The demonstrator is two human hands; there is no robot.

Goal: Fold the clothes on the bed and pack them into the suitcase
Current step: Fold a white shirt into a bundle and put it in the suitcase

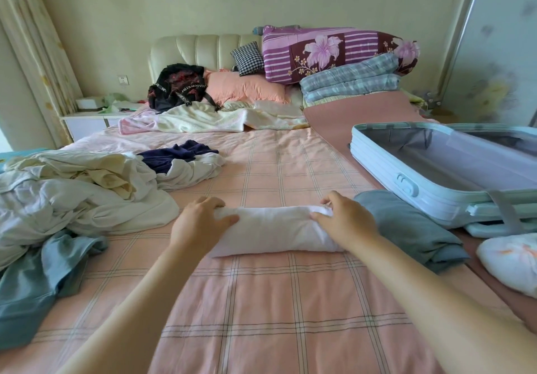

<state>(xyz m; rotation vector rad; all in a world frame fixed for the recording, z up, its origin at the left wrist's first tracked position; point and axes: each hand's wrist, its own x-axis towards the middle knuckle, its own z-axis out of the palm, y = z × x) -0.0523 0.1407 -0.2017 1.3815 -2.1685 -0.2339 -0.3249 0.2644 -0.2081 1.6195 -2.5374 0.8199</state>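
A white garment, folded into a narrow bundle, lies across the pink checked sheet in the middle of the bed. My left hand grips its left end, thumb on top and fingers curled over the far edge. My right hand grips its right end the same way. A folded grey-green garment lies just right of the bundle. The pale blue suitcase lies open on the right side of the bed, its grey lined inside bare.
A heap of unfolded white and cream clothes with a navy piece covers the left side, and a teal garment lies at the near left. A white printed bundle sits at the right edge. Pillows, quilts and a black backpack fill the head end.
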